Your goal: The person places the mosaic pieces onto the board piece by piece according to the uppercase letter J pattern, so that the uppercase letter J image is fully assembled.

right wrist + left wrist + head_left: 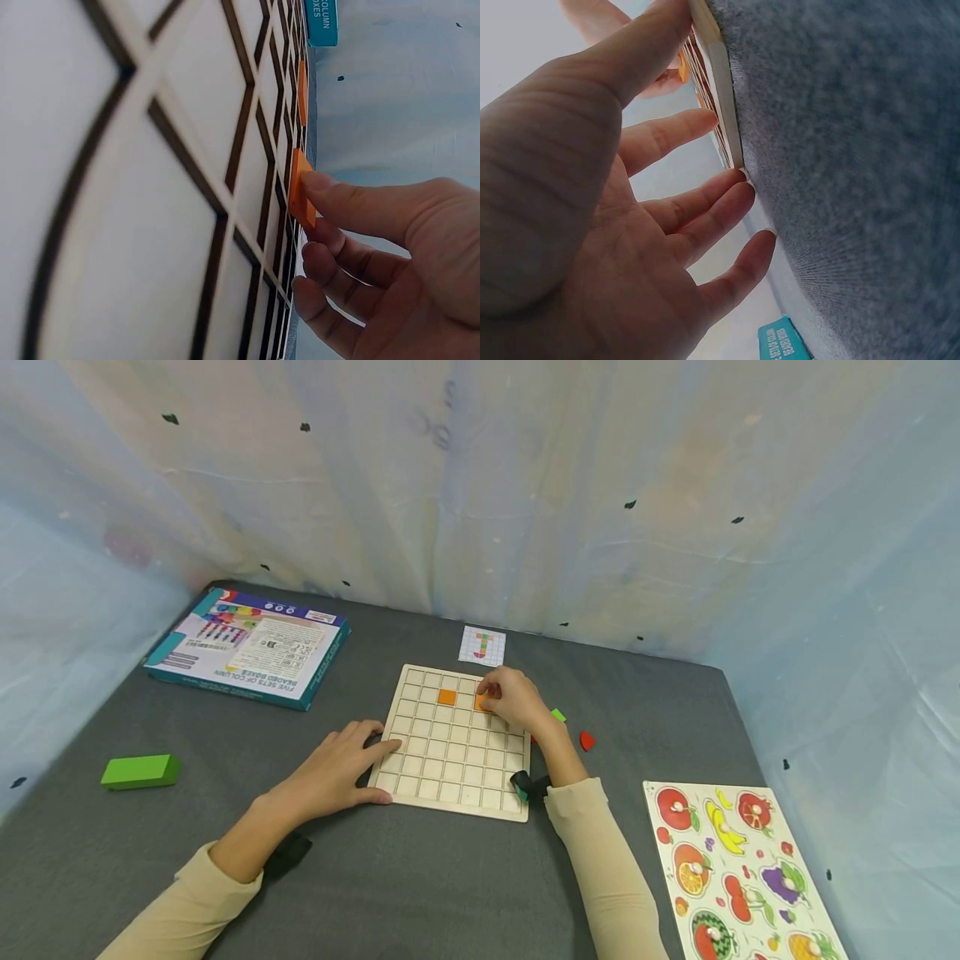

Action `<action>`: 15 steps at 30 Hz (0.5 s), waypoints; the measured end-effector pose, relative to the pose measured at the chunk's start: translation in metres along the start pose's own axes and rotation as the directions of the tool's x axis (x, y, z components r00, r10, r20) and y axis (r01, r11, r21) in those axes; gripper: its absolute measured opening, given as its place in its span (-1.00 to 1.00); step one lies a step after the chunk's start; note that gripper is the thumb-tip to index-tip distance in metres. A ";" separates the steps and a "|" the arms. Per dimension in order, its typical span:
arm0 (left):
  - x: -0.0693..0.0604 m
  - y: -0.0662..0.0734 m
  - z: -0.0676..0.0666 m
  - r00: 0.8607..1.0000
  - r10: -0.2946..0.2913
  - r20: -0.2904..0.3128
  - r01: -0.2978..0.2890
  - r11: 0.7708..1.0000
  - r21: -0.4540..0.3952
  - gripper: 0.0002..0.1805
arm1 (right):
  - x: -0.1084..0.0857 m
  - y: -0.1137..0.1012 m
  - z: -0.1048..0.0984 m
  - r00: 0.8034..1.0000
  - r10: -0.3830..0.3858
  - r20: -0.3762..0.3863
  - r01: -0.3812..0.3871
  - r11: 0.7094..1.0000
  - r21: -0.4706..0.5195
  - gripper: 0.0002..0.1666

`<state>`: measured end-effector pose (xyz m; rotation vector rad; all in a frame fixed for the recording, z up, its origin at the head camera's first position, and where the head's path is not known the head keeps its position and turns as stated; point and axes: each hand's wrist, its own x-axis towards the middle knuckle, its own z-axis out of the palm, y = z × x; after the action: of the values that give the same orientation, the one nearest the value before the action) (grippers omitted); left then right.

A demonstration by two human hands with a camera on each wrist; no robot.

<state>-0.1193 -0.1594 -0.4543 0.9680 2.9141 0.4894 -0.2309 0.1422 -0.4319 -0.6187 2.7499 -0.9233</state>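
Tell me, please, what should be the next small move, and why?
Perhaps the right hand should press its pinched orange tile flat into the wooden board, because in the right wrist view this tile appears to stick up from it. The left hand touches the board's edge, which may steady it.

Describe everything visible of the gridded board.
The gridded board is pale, squarish, apparently wooden, raised lines framing shallow cells. It lies flat on the dark table. An orange tile sits in a cell near its far edge; the right hand pinches a second tile over it. The left hand touches its left side.
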 end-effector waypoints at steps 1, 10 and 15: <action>0.000 0.000 0.000 1.000 0.000 0.000 0.000 1.000 0.000 -0.11 | 0.000 0.000 0.000 1.000 0.001 0.001 -0.001 1.000 -0.003 -0.88; 0.000 0.000 0.000 1.000 -0.002 -0.002 0.002 1.000 -0.004 -0.11 | 0.000 0.000 0.000 1.000 0.007 0.004 -0.007 1.000 -0.004 -0.90; -0.001 0.000 0.000 1.000 0.003 -0.004 -0.003 1.000 -0.004 -0.11 | 0.000 0.001 0.000 1.000 0.012 0.011 -0.012 1.000 0.000 -0.90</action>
<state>-0.1188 -0.1596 -0.4540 0.9719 2.9150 0.4976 -0.2313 0.1427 -0.4323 -0.6054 2.7407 -0.9147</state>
